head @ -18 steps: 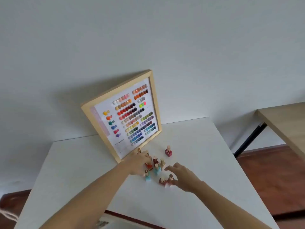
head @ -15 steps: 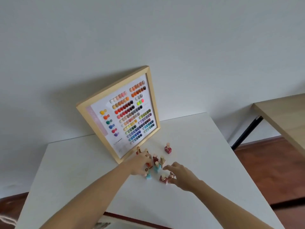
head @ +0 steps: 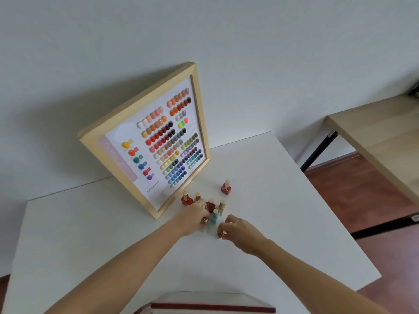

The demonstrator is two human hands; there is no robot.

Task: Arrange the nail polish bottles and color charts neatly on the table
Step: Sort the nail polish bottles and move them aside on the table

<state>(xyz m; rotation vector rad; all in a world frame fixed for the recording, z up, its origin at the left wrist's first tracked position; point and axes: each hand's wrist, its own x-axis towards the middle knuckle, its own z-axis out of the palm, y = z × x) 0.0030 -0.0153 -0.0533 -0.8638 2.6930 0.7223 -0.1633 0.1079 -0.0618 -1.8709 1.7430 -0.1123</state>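
A wood-framed color chart point(head: 156, 141) leans against the wall at the back of the white table point(head: 90, 234). Several small nail polish bottles stand clustered in front of it: a red one point(head: 186, 199), a dark red one point(head: 210, 206), a light blue one point(head: 215, 216). A lone red bottle point(head: 226, 187) stands apart to the right. My left hand point(head: 193, 217) curls around a small bottle at the cluster's left side. My right hand point(head: 238, 231) pinches a red bottle with a gold cap point(head: 221, 233) at the cluster's near right.
A light wooden table point(head: 381, 141) with black legs stands to the right, across a gap of dark wood floor. The white wall is directly behind the chart. A white and red item point(head: 213, 305) sits at the table's near edge.
My right hand has closed its fingers onto the red bottle near the cluster. My left hand stays curled at the cluster's left. The camera has tilted slightly.
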